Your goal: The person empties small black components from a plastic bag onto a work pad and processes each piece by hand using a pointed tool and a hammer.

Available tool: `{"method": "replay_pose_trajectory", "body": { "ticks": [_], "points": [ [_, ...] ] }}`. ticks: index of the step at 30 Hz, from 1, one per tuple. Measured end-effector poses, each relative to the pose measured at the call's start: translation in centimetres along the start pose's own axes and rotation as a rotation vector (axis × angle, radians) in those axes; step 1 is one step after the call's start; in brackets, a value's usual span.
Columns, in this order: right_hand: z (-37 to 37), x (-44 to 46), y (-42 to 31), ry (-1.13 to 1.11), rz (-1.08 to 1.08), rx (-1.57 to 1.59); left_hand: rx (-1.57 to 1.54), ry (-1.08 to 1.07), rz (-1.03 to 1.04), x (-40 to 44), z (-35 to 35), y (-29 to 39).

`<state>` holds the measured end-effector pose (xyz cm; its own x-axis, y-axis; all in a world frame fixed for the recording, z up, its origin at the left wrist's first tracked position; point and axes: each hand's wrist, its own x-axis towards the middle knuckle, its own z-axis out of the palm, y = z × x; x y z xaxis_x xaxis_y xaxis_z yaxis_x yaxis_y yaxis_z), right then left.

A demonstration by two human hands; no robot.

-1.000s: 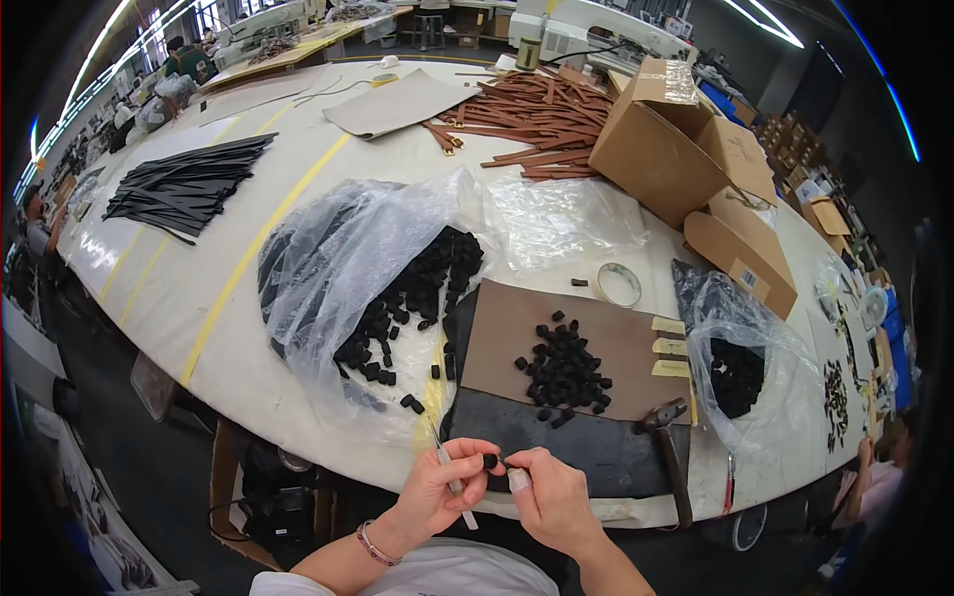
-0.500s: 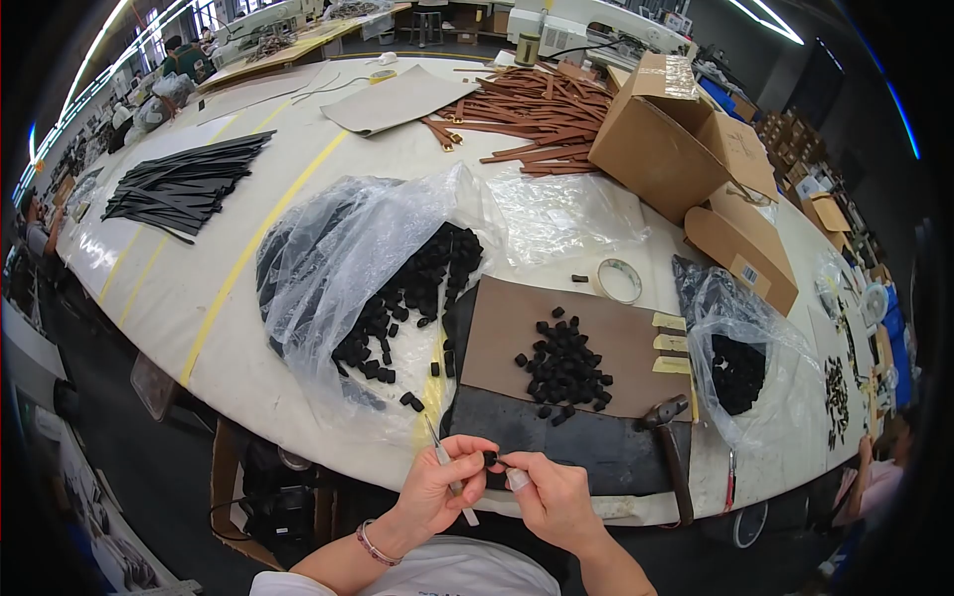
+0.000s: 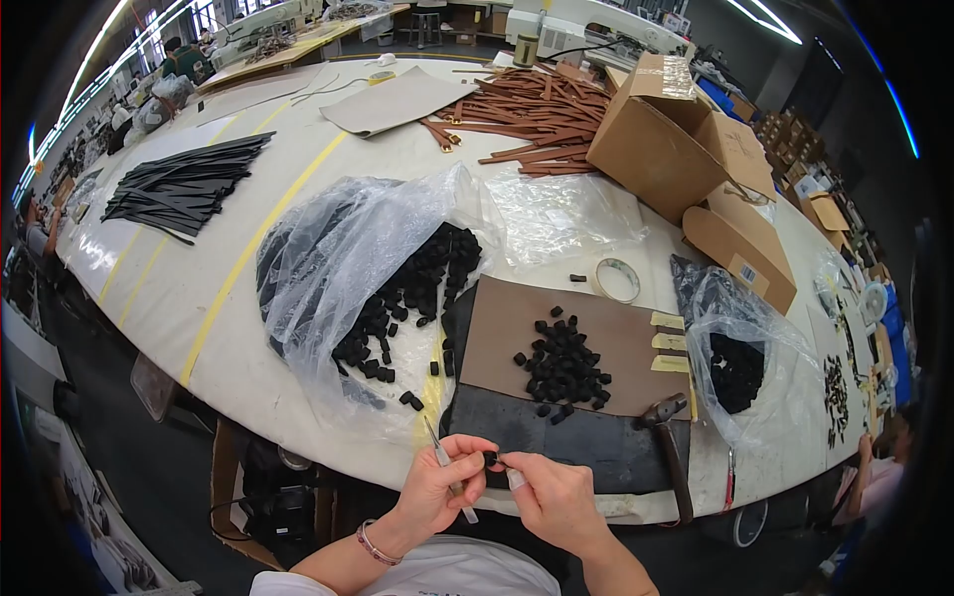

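Note:
My left hand (image 3: 442, 487) is closed, pinching a small black loop-like piece (image 3: 490, 458) between thumb and forefinger. A slim, pale metal tool with a pointed tip (image 3: 433, 435) lies across that palm, held under the fingers. My right hand (image 3: 552, 500) meets the piece from the other side, thumb and forefinger pressed together at its edge. One right fingertip wears a whitish cover (image 3: 516, 479). Just beyond both hands, a heap of similar black pieces (image 3: 563, 366) rests on a brown sheet (image 3: 497, 323), over a dark mat (image 3: 596, 457).
A hammer (image 3: 671, 452) lies right of the heap. Plastic bags of black pieces stand left (image 3: 338, 248) and right (image 3: 775, 338). Farther off are a tape roll (image 3: 618, 281), brown straps (image 3: 537, 109), black straps (image 3: 184, 184) and a cardboard box (image 3: 656, 149).
Both hands stay together at the black piece; only the right fingers shift very slightly. Nothing else on the table visibly moves.

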<state>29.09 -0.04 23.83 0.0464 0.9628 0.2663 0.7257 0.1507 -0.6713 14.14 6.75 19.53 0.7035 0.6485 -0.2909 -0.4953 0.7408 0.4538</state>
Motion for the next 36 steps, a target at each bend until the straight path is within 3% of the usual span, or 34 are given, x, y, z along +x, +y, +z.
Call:
{"method": "replay_pose_trajectory", "body": {
  "ticks": [13, 16, 18, 21, 22, 24, 28, 31, 33, 36],
  "points": [
    [-0.2, 0.2, -0.9, 0.021, 0.038, -0.083, 0.196, 0.025, 0.080, -0.3, 0.4, -0.2],
    [-0.1, 0.5, 0.1, 0.002, 0.184, 0.160, 0.433, 0.056, 0.163, -0.7, 0.6, -0.2],
    [-0.1, 0.8, 1.0, -0.100, 0.305, 0.320, 0.812, -0.018, 0.424, -0.8, 1.2, 0.0],
    [0.3, 0.7, 1.7, -0.044, 0.299, 0.476, 1.044, -0.081, 0.605, -0.8, 1.4, 0.4],
    [0.4, 0.5, 1.8, -0.040, 0.297, 0.557, 1.044, -0.079, 0.606, -1.0, 1.5, 0.4],
    [0.9, 0.2, 2.1, 0.005, 0.277, 0.633, 0.648, -0.019, 0.292, -1.5, 1.5, 0.3],
    [2.0, -0.2, 2.4, 0.119, 0.200, 0.760, 0.588, -0.025, 0.175, -1.3, 0.7, -0.2],
    [2.1, -0.4, 2.5, 0.139, 0.184, 0.716, 0.638, -0.060, 0.319, -1.1, 0.8, -0.6],
    [2.3, -0.5, 2.7, 0.147, 0.150, 0.705, 0.870, -0.093, 0.539, -1.0, 0.8, -0.7],
    [2.6, -0.5, 2.7, 0.175, 0.094, 0.744, 0.934, -0.099, 0.609, -1.1, 1.0, -0.4]
  ]
}}
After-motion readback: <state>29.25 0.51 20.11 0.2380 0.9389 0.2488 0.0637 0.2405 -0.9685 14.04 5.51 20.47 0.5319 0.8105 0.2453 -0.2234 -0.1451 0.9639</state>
